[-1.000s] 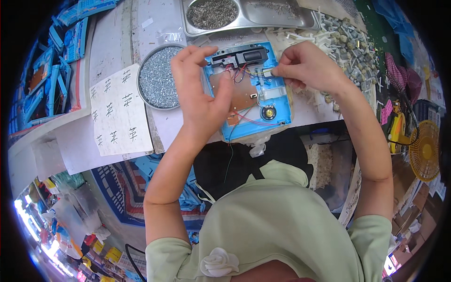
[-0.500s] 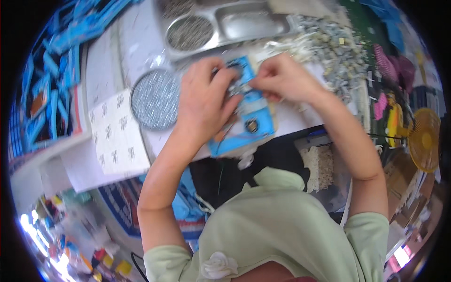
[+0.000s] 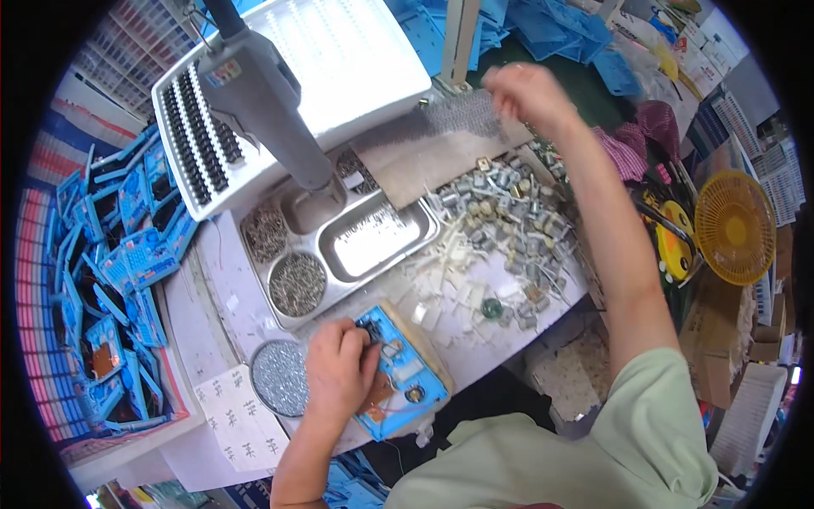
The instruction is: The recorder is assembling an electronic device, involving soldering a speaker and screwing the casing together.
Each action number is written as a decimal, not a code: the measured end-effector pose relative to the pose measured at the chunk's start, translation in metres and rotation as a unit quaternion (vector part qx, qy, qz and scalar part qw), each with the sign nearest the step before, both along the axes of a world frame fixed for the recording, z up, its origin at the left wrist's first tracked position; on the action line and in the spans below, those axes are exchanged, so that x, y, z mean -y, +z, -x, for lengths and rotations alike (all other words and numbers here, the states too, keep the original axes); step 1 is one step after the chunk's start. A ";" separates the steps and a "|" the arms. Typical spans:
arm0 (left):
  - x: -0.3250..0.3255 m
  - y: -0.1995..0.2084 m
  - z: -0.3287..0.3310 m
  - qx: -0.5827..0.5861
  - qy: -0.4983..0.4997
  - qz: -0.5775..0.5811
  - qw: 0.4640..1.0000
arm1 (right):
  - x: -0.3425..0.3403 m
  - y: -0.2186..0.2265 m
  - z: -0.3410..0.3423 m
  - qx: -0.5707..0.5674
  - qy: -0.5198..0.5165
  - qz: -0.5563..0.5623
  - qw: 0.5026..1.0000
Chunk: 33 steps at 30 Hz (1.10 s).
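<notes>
My left hand (image 3: 337, 366) is closed at the left edge of a blue plastic casing (image 3: 428, 386), its fingers curled by a small black part. Inside the casing are a copper-coloured board, thin wires and a round metal part. Beneath it lies a tan block (image 3: 437, 363). My right hand (image 3: 530, 95) is raised at the far right, beyond a brown sheet (image 3: 407, 165) covered in part with small grey pieces. Motion smears its fingers, and I cannot make out anything in them. Small motors and white plastic pieces (image 3: 500, 216) are heaped between the casing and that hand.
A steel compartment tray (image 3: 331, 271) holds screws; a grey power tool (image 3: 271, 110) hangs above it. Left stand a round dish (image 3: 288, 414) of shiny bits and a bin of blue casings (image 3: 127, 263). Behind is a white tray (image 3: 365, 59) with black parts. A yellow fan (image 3: 734, 227) is at right.
My right hand has left the casing and swung far out to the right. My left hand stays at the casing. The view has shifted to show more of the table's far side.
</notes>
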<state>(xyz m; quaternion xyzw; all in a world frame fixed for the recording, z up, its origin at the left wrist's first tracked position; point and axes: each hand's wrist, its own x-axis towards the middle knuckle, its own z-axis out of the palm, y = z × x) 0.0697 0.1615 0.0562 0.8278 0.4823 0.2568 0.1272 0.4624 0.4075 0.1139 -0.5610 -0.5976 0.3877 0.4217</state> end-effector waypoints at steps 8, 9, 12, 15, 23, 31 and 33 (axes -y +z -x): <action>-0.002 -0.007 0.001 -0.015 0.004 0.014 1.000 | -0.210 -0.103 -0.063 0.198 -0.243 0.040 0.949; -0.002 -0.008 0.001 -0.018 0.003 0.010 1.000 | -0.214 -0.105 -0.060 0.259 -0.257 0.021 0.931; 0.000 -0.005 0.002 -0.024 0.003 0.010 1.000 | -0.221 -0.107 -0.082 0.396 -0.238 -0.007 0.887; 0.003 -0.005 0.005 -0.012 0.000 0.019 1.000 | -0.198 -0.091 -0.159 0.275 -0.262 0.005 0.925; -0.002 -0.016 0.001 0.008 0.005 -0.005 1.000 | -0.052 -0.026 -0.201 -0.091 -0.393 -0.100 0.910; 0.051 0.026 0.035 0.306 0.065 0.202 0.928 | 0.236 0.008 0.076 -0.160 -0.120 -0.294 0.935; 0.065 0.038 0.034 0.542 -0.038 0.337 0.769 | 0.265 -0.010 0.125 -0.042 -0.013 -0.304 0.952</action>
